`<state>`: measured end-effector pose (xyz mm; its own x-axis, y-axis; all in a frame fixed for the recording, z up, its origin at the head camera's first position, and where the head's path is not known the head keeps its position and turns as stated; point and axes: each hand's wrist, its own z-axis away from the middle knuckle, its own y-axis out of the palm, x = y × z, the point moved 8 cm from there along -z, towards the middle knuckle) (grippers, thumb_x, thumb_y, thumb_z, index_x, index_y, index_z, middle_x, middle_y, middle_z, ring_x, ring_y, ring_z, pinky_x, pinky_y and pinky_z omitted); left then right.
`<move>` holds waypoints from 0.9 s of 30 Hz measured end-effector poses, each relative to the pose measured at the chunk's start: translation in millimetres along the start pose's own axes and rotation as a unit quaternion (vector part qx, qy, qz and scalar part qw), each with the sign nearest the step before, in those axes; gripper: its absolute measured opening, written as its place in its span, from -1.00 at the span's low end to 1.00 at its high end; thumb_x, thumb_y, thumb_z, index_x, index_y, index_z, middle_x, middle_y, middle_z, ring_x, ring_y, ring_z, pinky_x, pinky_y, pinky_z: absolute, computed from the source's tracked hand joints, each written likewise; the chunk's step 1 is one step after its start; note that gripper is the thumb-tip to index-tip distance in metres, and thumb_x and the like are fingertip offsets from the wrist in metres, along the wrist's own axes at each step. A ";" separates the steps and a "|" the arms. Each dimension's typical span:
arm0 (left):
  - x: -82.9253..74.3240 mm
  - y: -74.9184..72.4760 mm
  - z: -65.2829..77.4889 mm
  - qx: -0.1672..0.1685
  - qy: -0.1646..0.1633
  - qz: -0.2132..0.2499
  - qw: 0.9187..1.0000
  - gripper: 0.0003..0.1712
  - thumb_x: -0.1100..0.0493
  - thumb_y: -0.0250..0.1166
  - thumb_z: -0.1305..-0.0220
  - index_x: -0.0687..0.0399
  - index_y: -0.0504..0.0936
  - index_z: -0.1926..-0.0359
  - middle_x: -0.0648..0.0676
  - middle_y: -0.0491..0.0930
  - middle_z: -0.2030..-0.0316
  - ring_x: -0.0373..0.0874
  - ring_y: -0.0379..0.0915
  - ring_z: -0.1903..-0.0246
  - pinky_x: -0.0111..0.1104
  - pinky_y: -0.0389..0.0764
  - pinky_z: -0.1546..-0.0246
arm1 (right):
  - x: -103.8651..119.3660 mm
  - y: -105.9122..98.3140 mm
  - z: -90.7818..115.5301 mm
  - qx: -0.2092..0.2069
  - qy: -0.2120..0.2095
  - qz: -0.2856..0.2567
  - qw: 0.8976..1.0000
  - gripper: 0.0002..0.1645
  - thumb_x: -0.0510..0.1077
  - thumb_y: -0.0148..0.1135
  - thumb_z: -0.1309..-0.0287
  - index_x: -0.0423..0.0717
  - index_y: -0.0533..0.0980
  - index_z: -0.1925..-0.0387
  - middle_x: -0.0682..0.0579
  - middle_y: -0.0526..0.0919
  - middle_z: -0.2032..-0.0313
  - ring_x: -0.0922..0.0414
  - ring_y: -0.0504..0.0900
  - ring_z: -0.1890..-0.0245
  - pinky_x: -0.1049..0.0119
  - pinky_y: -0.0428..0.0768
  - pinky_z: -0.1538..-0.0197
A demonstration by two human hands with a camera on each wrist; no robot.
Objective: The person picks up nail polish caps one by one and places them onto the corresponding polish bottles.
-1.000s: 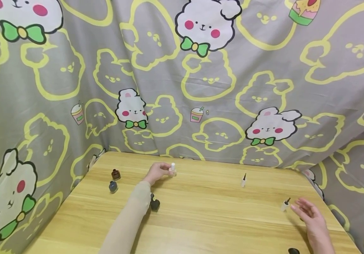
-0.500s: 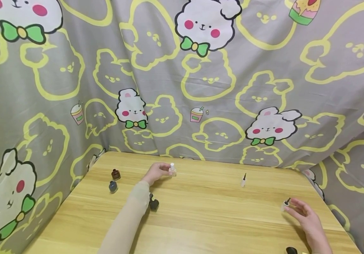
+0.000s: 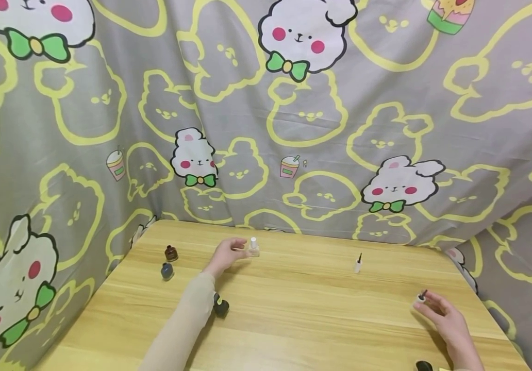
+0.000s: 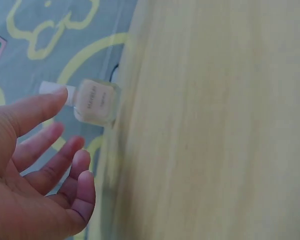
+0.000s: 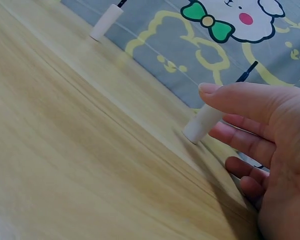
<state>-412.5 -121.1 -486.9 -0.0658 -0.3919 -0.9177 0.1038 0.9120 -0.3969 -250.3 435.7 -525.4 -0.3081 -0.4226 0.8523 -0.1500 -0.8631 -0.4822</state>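
Dark item nearest you: a rounded thing cut off by the lower edge of the head view; too little shows to name it.
Right hand: your right hand pinches a white brush cap between thumb and fingers, near the right side of the desk.
Held cap: its dark brush points up above your thumb; you cannot tell whether its base touches the wood.
Left sleeve: your light sleeve reaches across the desk, with a black item just beside it.
Blue bottle: a small one standing well to the left of your left hand.
Second cap: another white cap, upright, brush up, well apart from both hands.
Left hand: fingers loosely bent and apart from the thumb, next to a pale bottle; contact is unclear.
Pale bottle: upright under its white top, toward the far edge.
Dark red bottle: it stands just behind the blue one.
Backdrop: grey curtain with rabbit prints beyond the desk.
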 end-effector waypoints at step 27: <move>-19.8 -24.3 72.0 -0.018 0.034 -0.041 0.998 -0.54 0.19 0.40 -0.17 0.08 0.60 -0.12 0.20 0.62 -0.09 0.08 0.53 -0.03 -0.10 0.54 -0.06 | 3.5 1.7 0.3 -0.055 0.002 0.010 0.998 -0.29 0.20 0.36 -0.11 0.06 0.47 -0.26 0.76 0.40 0.41 0.74 0.20 0.23 0.63 0.24 0.11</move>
<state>-342.3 -144.2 -460.5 -0.1406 -0.4577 -0.8779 0.0593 0.8812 -0.4690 -251.3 432.6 -523.3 -0.3162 -0.4374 0.8418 -0.2454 -0.8195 -0.5179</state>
